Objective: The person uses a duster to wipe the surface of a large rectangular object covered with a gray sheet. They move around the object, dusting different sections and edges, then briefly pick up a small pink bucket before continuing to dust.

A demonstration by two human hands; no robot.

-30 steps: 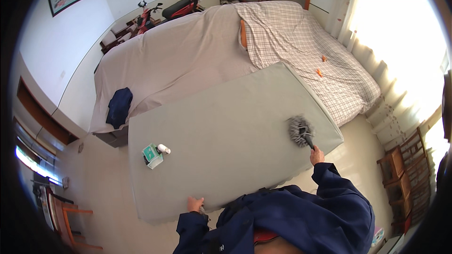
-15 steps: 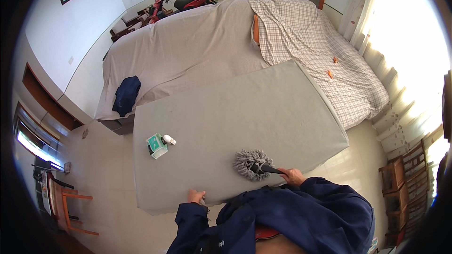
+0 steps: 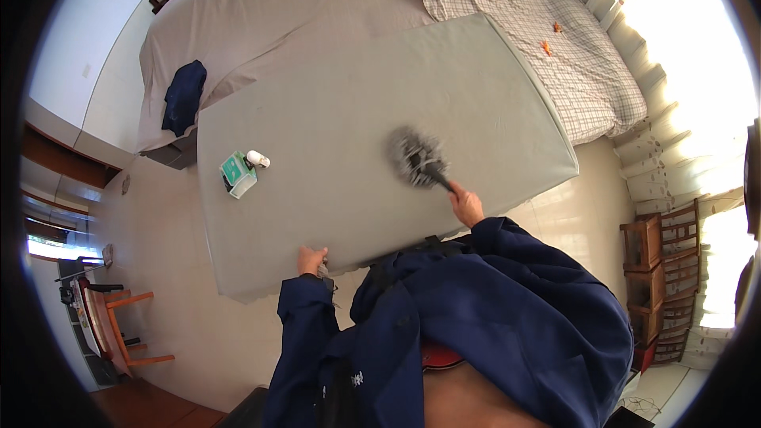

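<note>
A duster [image 3: 414,157] with a shaggy grey head and black handle is in my right hand [image 3: 467,205]. The fingers are wrapped round its handle, and the head rests on or just over the middle of the grey-green covered table [image 3: 341,103]; it is smeared by motion. At the near edge of the table, my left hand [image 3: 311,260] has its fingers closed. Some greyish material shows just under the fingers, too small to name. To the left on the table top stand a green and white box [image 3: 239,174] and, touching or close beside it, a small white bottle-like item [image 3: 258,158].
Behind the table is a long piece of furniture under a beige sheet [image 3: 269,8] and a checked cloth [image 3: 515,0] bearing small orange bits. A dark blue garment [image 3: 184,95] lies at the left. Wooden chairs [image 3: 644,250] stand by the right-hand curtain, a wooden stool [image 3: 119,317] at left.
My right hand has pushed the duster away from me, farther over the table top. The left hand stays at the near edge. The whole view has tilted down.
</note>
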